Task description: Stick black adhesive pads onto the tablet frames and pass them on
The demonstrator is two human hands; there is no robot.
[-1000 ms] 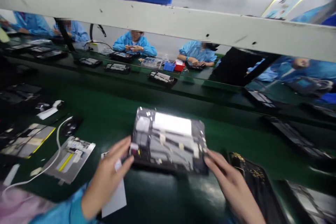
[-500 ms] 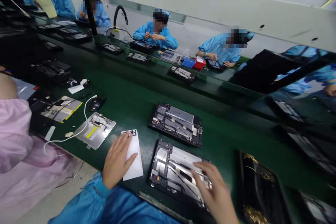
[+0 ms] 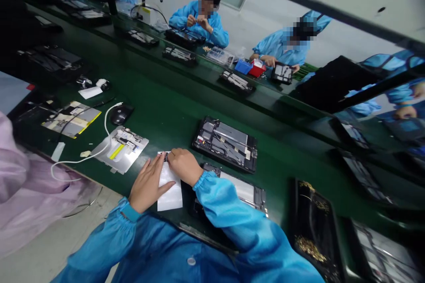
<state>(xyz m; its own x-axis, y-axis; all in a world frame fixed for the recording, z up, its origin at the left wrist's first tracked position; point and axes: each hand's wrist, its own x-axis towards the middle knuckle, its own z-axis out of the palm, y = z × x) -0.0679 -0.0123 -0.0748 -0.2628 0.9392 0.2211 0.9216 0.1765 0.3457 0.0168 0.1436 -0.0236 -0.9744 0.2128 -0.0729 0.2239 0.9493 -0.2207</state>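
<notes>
My left hand (image 3: 148, 188) lies flat on a white paper sheet (image 3: 169, 194), pressing it to the green bench mat. My right hand (image 3: 184, 166) rests at the sheet's top end, beside a small black strip (image 3: 164, 155), and its fingertips are hidden. My right sleeve (image 3: 229, 212) covers most of an opened tablet (image 3: 241, 188) with its back cover off. Just beyond lies a second opened tablet (image 3: 225, 144), showing metal shields and thin cables.
To the left lie a metal plate (image 3: 119, 149), a black mouse (image 3: 121, 114) with a white cable, and a yellow-striped panel (image 3: 71, 119). A gold-flecked black tray (image 3: 312, 225) stands to the right. Co-workers in blue (image 3: 199, 22) sit across the bench.
My right hand has moved left from the tablet to the top of the white sheet, and its sleeve now covers that tablet. The view has also tilted.
</notes>
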